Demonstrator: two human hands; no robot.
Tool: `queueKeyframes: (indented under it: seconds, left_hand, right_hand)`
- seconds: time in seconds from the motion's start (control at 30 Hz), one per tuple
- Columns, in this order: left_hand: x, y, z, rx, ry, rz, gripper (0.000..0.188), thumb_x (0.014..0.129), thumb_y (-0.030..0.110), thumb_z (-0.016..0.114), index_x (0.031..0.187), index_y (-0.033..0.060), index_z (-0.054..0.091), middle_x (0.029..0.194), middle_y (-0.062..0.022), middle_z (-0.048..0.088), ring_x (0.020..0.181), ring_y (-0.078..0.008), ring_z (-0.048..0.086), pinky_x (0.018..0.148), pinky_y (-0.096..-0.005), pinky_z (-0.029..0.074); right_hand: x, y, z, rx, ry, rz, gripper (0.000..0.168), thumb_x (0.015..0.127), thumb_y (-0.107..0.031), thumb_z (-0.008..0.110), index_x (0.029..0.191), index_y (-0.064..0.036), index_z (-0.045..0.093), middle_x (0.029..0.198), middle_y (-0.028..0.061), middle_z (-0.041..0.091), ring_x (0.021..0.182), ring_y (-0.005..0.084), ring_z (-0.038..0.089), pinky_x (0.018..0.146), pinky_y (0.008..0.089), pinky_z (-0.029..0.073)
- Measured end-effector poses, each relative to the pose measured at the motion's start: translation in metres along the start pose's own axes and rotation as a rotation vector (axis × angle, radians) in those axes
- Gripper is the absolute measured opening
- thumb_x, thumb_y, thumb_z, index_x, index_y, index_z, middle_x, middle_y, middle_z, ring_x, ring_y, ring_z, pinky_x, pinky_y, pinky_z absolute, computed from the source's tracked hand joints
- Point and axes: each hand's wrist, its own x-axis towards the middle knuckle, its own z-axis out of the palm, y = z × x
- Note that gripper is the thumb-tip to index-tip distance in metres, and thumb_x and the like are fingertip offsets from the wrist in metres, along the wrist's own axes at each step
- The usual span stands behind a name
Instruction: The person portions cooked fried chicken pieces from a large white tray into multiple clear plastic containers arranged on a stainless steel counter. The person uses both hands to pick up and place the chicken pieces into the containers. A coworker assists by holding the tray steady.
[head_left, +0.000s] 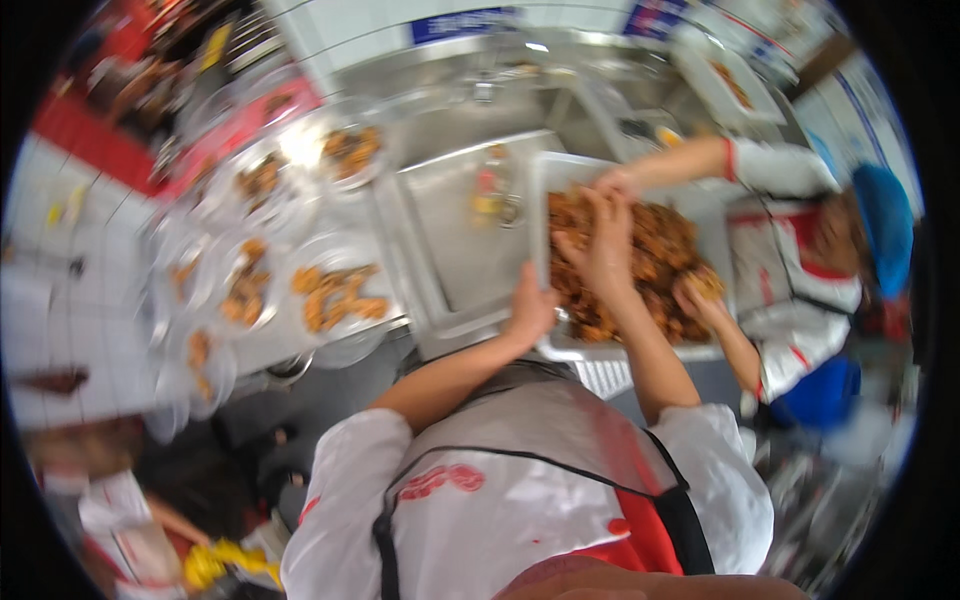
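A large white plastic tub (541, 225) holds a heap of reddish-brown seasoned food pieces (660, 240), perhaps meat; blur hides the exact kind. My left hand (531, 309) is at the tub's near left side, by its rim; whether it grips the rim is unclear. Over the heap, my right hand (604, 240) reaches in with its fingers spread, touching or just above the pieces. A co-worker's hand (619, 182) is close to my right fingertips. The co-worker's other hand (699, 296) holds some lighter orange pieces at the tub's right side.
Left of the tub lies a steel tray (450, 247) with a small bottle (487, 184). Farther left, clear plastic bowls (352, 296) with food pieces stand on a steel table. A sink (574, 112) lies behind. A co-worker in a blue cap (885, 225) stands right; another person (127, 517) is lower left.
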Motion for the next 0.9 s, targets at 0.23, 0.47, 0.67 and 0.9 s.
queueKeyframes:
  seconds: [0.23,0.47,0.67,0.9]
  left_hand:
    - [0.004,-0.025,0.005,0.008,0.03,0.098,0.052,0.083,0.007,0.054,0.131,-0.0007,0.036,0.099,-0.0347,0.06,0.094,-0.053,0.058,0.082,-0.0548,0.047]
    - [0.002,-0.009,-0.007,-0.022,-0.091,-0.007,0.051,0.086,0.009,0.055,0.128,-0.0046,0.032,0.1,-0.0379,0.058,0.094,-0.0547,0.057,0.082,-0.0581,0.046]
    - [0.006,-0.017,-0.002,-0.032,-0.091,0.03,0.049,0.086,0.009,0.054,0.127,-0.0028,0.03,0.094,-0.0341,0.061,0.089,-0.0547,0.058,0.078,-0.0595,0.046]
    - [0.006,-0.021,0.002,-0.031,-0.079,0.068,0.046,0.085,0.008,0.053,0.124,-0.0047,0.032,0.09,-0.032,0.063,0.086,-0.0527,0.06,0.075,-0.0593,0.047]
  right_hand:
    - [0.031,0.024,0.038,0.08,-0.028,0.017,0.035,0.083,-0.008,0.07,0.117,-0.007,0.061,0.114,0.0208,0.054,0.106,0.0362,0.056,0.087,0.0422,0.049]
    - [0.038,0.04,0.007,0.695,-0.255,0.542,0.02,0.097,-0.015,0.062,0.116,-0.009,0.062,0.103,0.006,0.065,0.088,0.0154,0.063,0.072,0.0284,0.05]
    - [0.031,0.04,0.046,0.699,-0.318,0.446,0.038,0.094,0.001,0.056,0.13,-0.01,0.048,0.1,0.0072,0.061,0.079,0.0126,0.06,0.061,0.0252,0.048]
    - [0.016,0.021,0.06,0.488,-0.251,0.478,0.056,0.089,0.01,0.056,0.139,-0.011,0.042,0.097,0.0061,0.06,0.08,0.0138,0.06,0.056,0.0244,0.048]
